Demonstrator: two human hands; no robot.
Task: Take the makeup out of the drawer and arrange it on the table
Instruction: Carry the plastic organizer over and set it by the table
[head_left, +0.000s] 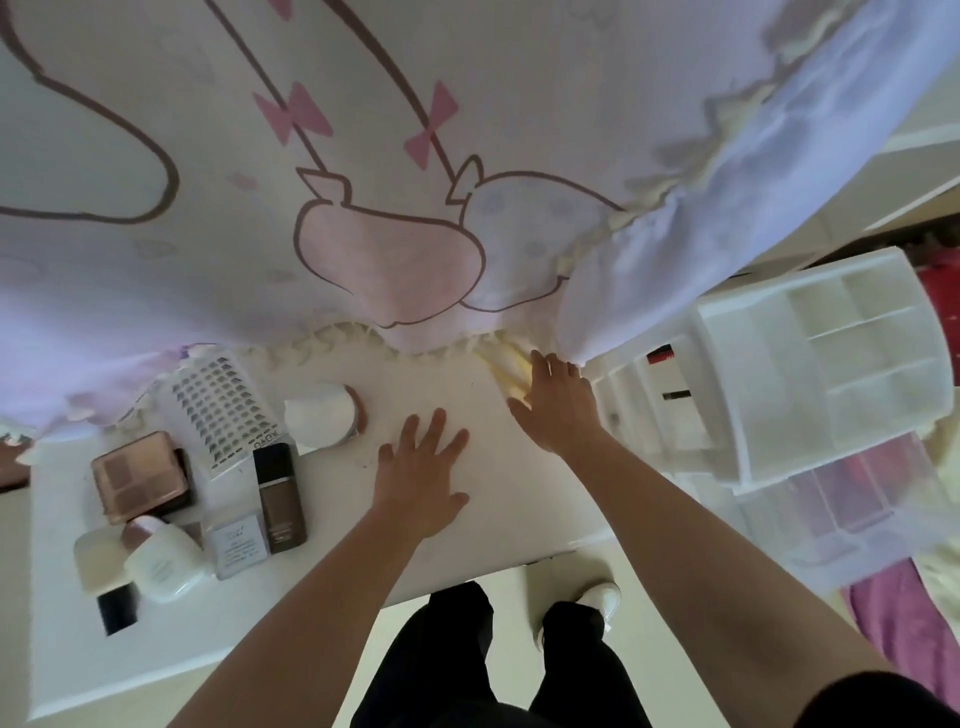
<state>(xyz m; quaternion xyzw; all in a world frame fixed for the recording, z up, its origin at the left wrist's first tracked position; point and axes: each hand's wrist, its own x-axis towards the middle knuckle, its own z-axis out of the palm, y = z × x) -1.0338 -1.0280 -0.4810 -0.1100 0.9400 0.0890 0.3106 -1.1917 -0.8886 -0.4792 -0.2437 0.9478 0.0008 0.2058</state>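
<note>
Both hands, left (421, 475) and right (558, 410), are lying flat, spread and empty on the worktop (519, 493). Next I'd be reaching right for the drawer organizer (779, 374), gripping items gently.

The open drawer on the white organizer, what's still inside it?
The open drawer shows two dark items: a red-and-black one near the back and a thin black one in front. Its translucent dividers and the organizer above hide the rest.

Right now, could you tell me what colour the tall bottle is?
Dark brown bottle with a black cap, in the head view.
</note>
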